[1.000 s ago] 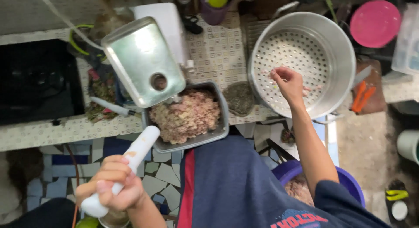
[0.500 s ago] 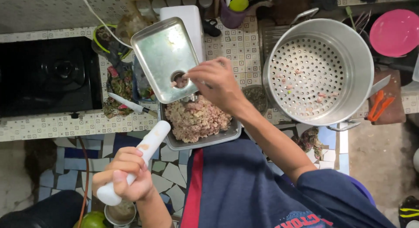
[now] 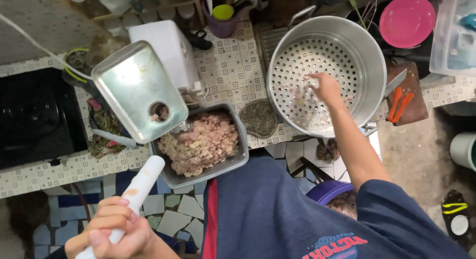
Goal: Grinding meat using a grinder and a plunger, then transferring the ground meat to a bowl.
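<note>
The right hand (image 3: 325, 88) reached, fingers loosely spread, into the perforated round metal steamer pot (image 3: 369, 55) at the tiled counter's (image 3: 228, 75) front edge, while the left hand (image 3: 116, 231) gripped a white plastic pusher (image 3: 139, 187).

A white plastic pusher (image 3: 134, 197) is gripped in the left hand (image 3: 116, 231), low at the left, below the counter edge. Just beyond its tip, a grey metal tray of minced meat (image 3: 203, 142) is set on the tiled counter (image 3: 228, 70). The square steel feed tray with a round hole (image 3: 134, 90) is mounted above the tray's left end, with the white grinder body (image 3: 168, 48) behind it. A black stove (image 3: 34, 117) is placed far left. To the right, the right hand (image 3: 325, 88) is reached into a large perforated steel pot (image 3: 327, 70) — fingers on its floor. A pink round plastic plate (image 3: 406, 21) is seen behind the pot.
</note>
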